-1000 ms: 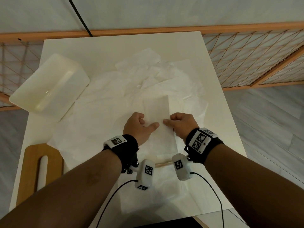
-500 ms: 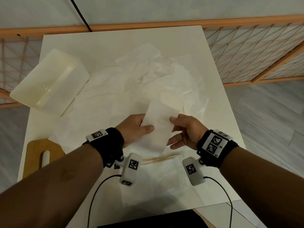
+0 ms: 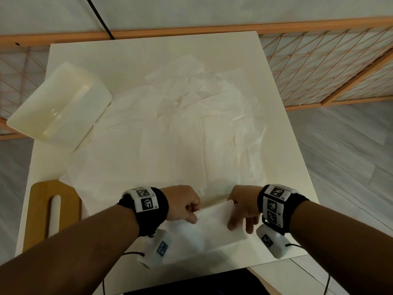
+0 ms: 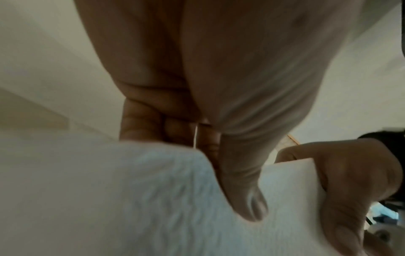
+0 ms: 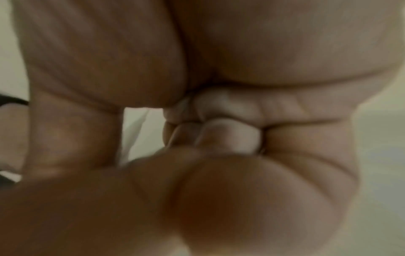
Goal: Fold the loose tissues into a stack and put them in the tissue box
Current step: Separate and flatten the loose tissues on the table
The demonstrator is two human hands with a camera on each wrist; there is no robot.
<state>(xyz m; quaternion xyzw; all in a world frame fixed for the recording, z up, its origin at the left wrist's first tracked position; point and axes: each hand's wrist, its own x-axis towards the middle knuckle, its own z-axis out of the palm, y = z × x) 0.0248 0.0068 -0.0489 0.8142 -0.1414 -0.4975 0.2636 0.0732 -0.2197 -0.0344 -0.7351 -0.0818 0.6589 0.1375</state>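
We count one bench [image 3: 148, 52]. On it stands one white tissue box [image 3: 63, 103], and near its front left corner lies one wooden lid [image 3: 40, 205] with one slot. We see one folded tissue [image 3: 214, 220], held between two hands: one left hand [image 3: 182, 204] and one right hand [image 3: 244, 207]. Each wrist bears one black band, two in all. The loose tissues [image 3: 170, 145] overlap across the bench, so we cannot tell their number.
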